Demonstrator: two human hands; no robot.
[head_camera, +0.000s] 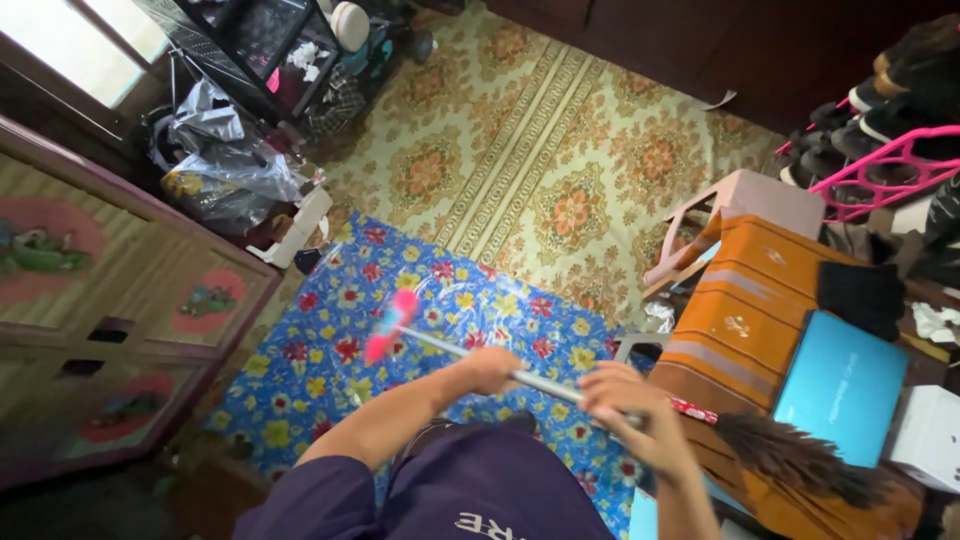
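Both my hands grip a broom held across my body. My left hand (492, 367) closes on the silver handle (450, 350) toward its pink end cap (392, 322), which points left over the blue flowered mat (330, 370). My right hand (632, 400) clasps the handle near the red-wrapped neck. The dark bristle head (800, 460) sticks out to the right, over the orange cloth (745, 310).
A low painted cabinet (110, 300) stands at the left. Plastic bags (225, 160) and a black rack (250, 40) crowd the far left corner. A pink stool (740, 200), a turquoise case (840, 385), a pink shoe rack (890, 170) and a white box (930, 435) fill the right side. Patterned floor covering (540, 150) lies beyond.
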